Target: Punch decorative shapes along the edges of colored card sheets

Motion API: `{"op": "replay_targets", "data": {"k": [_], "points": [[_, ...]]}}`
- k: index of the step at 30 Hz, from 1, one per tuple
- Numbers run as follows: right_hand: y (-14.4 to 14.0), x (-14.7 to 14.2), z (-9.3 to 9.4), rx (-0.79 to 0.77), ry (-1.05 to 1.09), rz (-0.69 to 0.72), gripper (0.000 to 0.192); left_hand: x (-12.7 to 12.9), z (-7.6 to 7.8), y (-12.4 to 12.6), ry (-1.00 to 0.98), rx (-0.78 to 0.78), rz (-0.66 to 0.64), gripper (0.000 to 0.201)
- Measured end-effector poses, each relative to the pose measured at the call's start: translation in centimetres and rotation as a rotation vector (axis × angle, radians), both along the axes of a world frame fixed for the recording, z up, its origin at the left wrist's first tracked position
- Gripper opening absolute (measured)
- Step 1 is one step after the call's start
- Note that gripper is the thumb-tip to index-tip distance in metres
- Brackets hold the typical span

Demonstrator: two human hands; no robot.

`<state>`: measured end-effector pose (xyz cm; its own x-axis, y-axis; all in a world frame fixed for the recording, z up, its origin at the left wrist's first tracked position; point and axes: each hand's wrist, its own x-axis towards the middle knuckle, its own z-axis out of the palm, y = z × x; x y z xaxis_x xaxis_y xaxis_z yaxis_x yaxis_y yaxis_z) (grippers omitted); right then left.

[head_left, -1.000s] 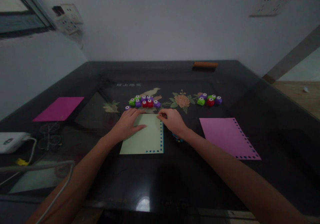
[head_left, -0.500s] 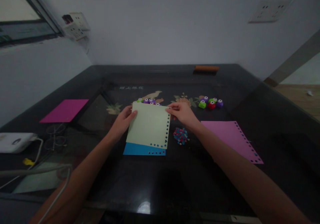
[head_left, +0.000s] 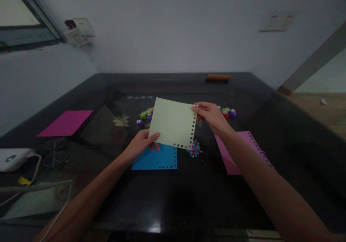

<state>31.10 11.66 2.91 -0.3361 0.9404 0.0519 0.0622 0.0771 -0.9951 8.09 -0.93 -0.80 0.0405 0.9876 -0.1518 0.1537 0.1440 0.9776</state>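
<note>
A pale yellow-green sheet of paper [head_left: 173, 121] is held up and tilted above the table, with small star shapes along its right and bottom edges. My left hand [head_left: 141, 143] pinches its lower left corner, and my right hand [head_left: 212, 115] grips the upper right corner. Beneath it on the table lies a blue sheet [head_left: 155, 159] with dots along its right and bottom edges, partly covered by the raised paper. A small heap of coloured stars [head_left: 195, 150] sits just right of the blue sheet. A pink sheet [head_left: 232, 162] with edge dots is partly hidden by my right forearm.
Behind the raised paper are green and purple eye-topped pieces [head_left: 144, 115], with more such pieces [head_left: 231, 113] at the right. A magenta sheet [head_left: 66, 123], a white device [head_left: 14, 159] and its cable occupy the left. A brown roll [head_left: 218, 77] lies at the back.
Both hands have lifted the yellow-green sheet up and to the right, tilting it. More of the blue sheet and of the eye-topped pieces at the left now shows.
</note>
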Motion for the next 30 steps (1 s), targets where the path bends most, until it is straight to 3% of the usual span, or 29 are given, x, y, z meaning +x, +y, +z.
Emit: {"op": "replay_targets", "data": {"k": [5, 10, 21, 26, 30], "points": [[-2.2, 1.0, 0.1, -0.046, -0.053, 0.169, 0.023, 0.5, 0.5, -0.3, 0.019, 0.052, 0.02, 0.024], [-4.7, 2.5, -0.8, -0.139, -0.165, 0.308, 0.018, 1.9, 1.1, -0.8, 0.005, 0.026, -0.001, 0.023], [-7.9, 5.7, -2.0, -0.276, -0.195, 0.253, 0.026, 4.4, 0.4, -1.6, -0.067, -0.098, -0.138, 0.032], [-8.2, 5.9, -3.5, -0.323, -0.127, 0.237, 0.029, 4.9, 0.2, -1.8, -0.088, -0.139, -0.18, 0.03], [-8.6, 5.6, -3.6, -0.344, -0.079, 0.212, 0.031, 5.2, 0.4, -1.9, -0.094, -0.156, -0.193, 0.03]]}}
